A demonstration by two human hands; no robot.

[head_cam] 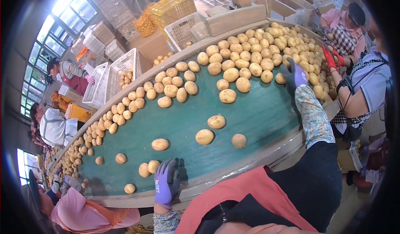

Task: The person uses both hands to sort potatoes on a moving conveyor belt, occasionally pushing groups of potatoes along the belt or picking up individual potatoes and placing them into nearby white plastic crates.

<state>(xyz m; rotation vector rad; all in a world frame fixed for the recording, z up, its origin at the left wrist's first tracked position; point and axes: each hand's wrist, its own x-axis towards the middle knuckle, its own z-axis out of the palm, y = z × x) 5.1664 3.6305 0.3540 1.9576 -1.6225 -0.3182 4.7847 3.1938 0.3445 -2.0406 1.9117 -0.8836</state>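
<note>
My left hand (167, 182), in a purple and dark grey glove, is over the near edge of a green conveyor belt (184, 154). Just beside its fingers sits a potato (153, 166), with another potato (144, 170) against that one. The underside of this hand is hidden. Gloved alike, my right hand (294, 75) reaches across the belt to the right, with its fingers extended at the edge of a dense heap of potatoes (265, 51). A single potato (280, 78) lies close to its left side. I see nothing held in it.
A co-worker's red-gloved hands (332, 59) are at the heap's right end. Another worker's gloved hand (71, 184) is over the belt at lower left. White plastic crates (122, 74), a yellow crate (173, 9) and a wooden board (236, 20) stand along the far side.
</note>
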